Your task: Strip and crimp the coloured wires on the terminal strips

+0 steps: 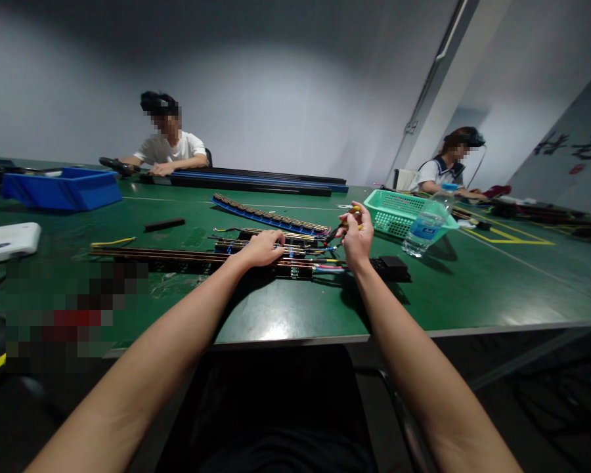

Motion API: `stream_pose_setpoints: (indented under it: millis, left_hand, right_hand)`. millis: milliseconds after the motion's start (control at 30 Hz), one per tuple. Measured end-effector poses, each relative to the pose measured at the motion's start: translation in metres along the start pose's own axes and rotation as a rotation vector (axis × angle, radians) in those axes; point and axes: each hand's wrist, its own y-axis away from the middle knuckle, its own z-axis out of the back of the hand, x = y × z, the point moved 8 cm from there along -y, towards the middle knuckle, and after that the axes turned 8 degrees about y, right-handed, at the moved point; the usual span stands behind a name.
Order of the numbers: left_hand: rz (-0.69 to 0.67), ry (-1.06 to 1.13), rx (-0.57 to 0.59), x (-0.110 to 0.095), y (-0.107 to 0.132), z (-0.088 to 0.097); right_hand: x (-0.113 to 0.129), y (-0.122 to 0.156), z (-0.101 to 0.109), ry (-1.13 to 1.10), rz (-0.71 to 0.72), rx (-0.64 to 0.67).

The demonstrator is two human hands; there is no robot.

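Observation:
My left hand (pixel 263 248) lies over the middle of several strips, fingers bent down onto them; whether it pinches one is hidden. Nearest me is a long dark strip with copper-coloured rails (pixel 197 255). Behind it lie shorter strips with blue parts (pixel 226 247). My right hand (pixel 358 238) is raised just right of the strips' wired ends, closed around a small yellow-handled tool (pixel 356 209) that looks like pliers, with a thin metal tip pointing left. Coloured wires (pixel 331 269) run from the long strip toward a black block (pixel 391 268) beside my right wrist.
A slanting blue-edged strip (pixel 270 215) lies farther back. Right stand a green basket (pixel 391 213) and a water bottle (pixel 426 226); left, a blue bin (pixel 64 190), a white device (pixel 10 242) and a dark bar (pixel 164 225). Two people sit across the green table (pixel 497 289).

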Motion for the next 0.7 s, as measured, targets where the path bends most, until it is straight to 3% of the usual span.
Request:
stream_pose_setpoints:
  millis: [233,500,567,700]
  left_hand:
    - [-0.013,0.022,-0.008,0.002,-0.001,-0.002]
    - [-0.009,0.017,-0.011,0.002,0.0,-0.002]
    - [-0.017,0.021,-0.013,0.002,0.0,-0.002]
    - [-0.037,0.03,-0.011,0.003,-0.002,-0.003]
  right_hand:
    - [-0.008,0.02,-0.023,0.073,-0.015,0.255]
    - [0.002,0.051,-0.052,0.555,0.202,0.636]
    - [0.002,0.048,-0.048,0.53,0.182,0.567]
    - [0.002,0.031,-0.018,0.367,0.09,0.161]
